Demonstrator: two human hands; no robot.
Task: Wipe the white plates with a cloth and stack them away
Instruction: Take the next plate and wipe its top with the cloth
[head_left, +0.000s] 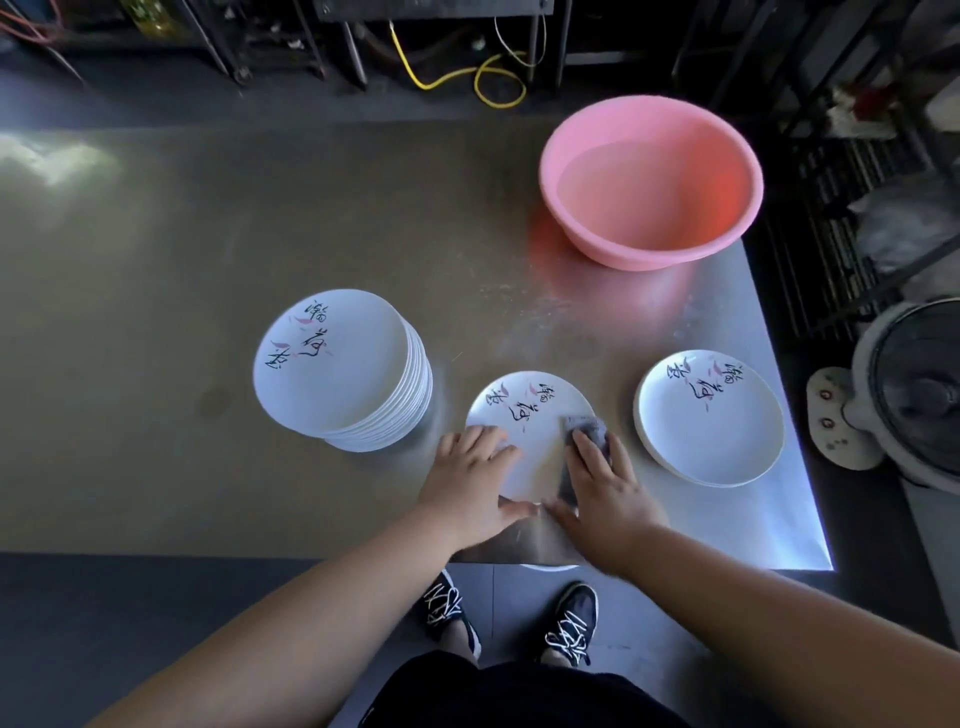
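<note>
A white plate (530, 415) with black calligraphy lies flat on the steel table, close to its front edge. My left hand (470, 480) holds the plate's left rim, fingers on top and thumb along the near edge. My right hand (602, 483) presses a grey cloth (589, 428) flat onto the plate's right side with straight fingers. To the left stands a tall stack of the same plates (337, 369). A low stack of two or three plates (711, 426) sits to the right.
A pink basin (652, 182) holding water stands at the back right of the steel table (208, 260). A floor fan (914, 395) stands beyond the table's right edge. Cables and rack legs run along the far side.
</note>
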